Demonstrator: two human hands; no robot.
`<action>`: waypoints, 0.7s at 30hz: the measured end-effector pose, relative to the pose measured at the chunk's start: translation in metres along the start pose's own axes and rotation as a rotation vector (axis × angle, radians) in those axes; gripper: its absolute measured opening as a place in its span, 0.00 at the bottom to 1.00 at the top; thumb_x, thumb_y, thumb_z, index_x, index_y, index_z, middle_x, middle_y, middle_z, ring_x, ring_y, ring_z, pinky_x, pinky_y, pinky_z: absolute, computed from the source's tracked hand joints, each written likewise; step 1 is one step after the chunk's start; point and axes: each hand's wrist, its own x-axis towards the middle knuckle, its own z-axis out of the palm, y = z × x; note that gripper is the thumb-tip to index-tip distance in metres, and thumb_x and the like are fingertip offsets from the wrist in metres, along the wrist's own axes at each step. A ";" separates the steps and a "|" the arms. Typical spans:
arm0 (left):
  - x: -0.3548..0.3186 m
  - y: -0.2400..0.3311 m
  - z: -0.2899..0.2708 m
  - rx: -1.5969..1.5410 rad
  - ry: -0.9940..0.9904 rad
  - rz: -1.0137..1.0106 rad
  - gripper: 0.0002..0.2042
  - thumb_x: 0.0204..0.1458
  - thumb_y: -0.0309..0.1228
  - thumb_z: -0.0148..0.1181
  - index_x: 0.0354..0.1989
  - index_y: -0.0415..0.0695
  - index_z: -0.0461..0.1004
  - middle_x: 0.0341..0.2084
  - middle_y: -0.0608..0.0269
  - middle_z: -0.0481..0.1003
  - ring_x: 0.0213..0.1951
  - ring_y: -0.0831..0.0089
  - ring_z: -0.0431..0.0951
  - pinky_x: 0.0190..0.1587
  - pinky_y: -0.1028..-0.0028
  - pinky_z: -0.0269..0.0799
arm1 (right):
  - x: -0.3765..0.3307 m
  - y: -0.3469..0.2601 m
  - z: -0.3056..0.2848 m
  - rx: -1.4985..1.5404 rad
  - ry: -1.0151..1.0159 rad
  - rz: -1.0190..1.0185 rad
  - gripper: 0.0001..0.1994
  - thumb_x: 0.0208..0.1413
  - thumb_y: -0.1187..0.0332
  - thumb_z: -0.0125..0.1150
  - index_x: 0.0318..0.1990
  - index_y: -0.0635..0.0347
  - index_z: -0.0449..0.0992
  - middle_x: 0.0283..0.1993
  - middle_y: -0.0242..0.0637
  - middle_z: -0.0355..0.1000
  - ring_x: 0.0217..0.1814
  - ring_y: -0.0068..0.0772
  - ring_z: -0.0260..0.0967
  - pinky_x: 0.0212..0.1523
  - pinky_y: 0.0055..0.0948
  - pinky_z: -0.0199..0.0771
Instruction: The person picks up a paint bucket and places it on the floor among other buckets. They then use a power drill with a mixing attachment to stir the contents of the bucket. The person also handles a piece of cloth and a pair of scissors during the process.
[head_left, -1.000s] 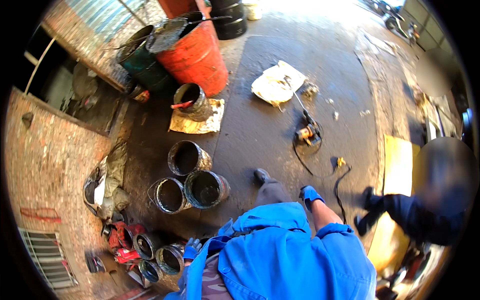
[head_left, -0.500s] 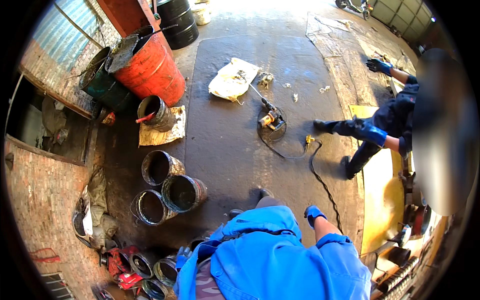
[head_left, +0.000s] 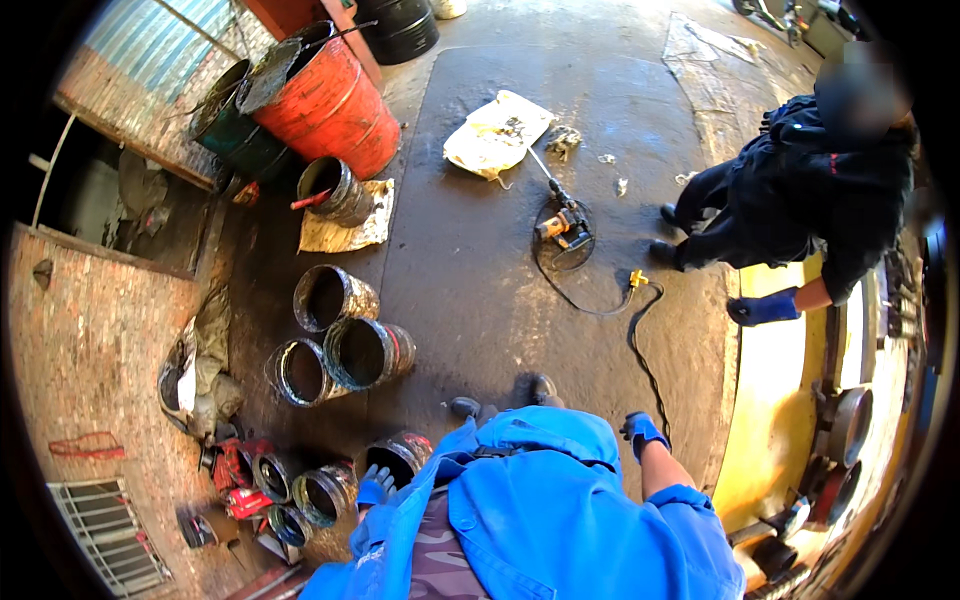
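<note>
Blue-gloved, the left hand (head_left: 376, 487) hangs loosely spread near a bucket (head_left: 414, 447) — the right hand (head_left: 642, 433), grip unclear, near a black cable (head_left: 651, 377).

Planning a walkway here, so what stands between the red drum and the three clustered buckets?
A dark bucket stands there on a yellowish sheet, as the head view shows.

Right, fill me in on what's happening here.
The gloved left hand hangs by an open bucket, the gloved right hand near a black cable; neither visibly holds anything. A power tool lies on the floor ahead, and three more buckets stand grouped to the left. A dark-clothed co-worker stands on the right.
</note>
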 end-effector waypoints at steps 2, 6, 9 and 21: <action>-0.011 0.008 0.018 0.022 0.021 0.029 0.26 0.63 0.51 0.39 0.69 0.61 0.54 0.71 0.62 0.52 0.71 0.59 0.49 0.69 0.54 0.43 | 0.001 -0.001 -0.012 0.444 -0.064 0.087 0.21 0.59 0.75 0.53 0.62 0.55 0.66 0.47 0.48 0.77 0.36 0.48 0.76 0.30 0.43 0.72; -0.063 0.022 0.059 -0.045 0.111 0.186 0.24 0.64 0.43 0.41 0.69 0.59 0.54 0.68 0.57 0.58 0.67 0.50 0.57 0.64 0.52 0.53 | -0.064 -0.041 -0.026 0.788 -0.083 0.150 0.18 0.60 0.71 0.53 0.58 0.55 0.68 0.39 0.51 0.78 0.29 0.46 0.74 0.24 0.45 0.68; -0.067 0.031 0.103 -0.015 0.156 0.191 0.24 0.63 0.43 0.43 0.67 0.54 0.58 0.65 0.57 0.63 0.64 0.55 0.62 0.62 0.57 0.57 | -0.091 -0.038 -0.049 0.915 -0.044 0.224 0.17 0.60 0.67 0.52 0.56 0.55 0.69 0.36 0.50 0.78 0.28 0.48 0.74 0.27 0.46 0.70; -0.061 0.180 0.209 0.114 -0.093 0.620 0.33 0.55 0.44 0.55 0.70 0.52 0.55 0.64 0.58 0.66 0.62 0.63 0.66 0.64 0.61 0.54 | -0.132 -0.041 -0.090 0.380 0.148 -0.189 0.10 0.58 0.70 0.48 0.38 0.61 0.78 0.27 0.38 0.71 0.26 0.38 0.67 0.27 0.40 0.66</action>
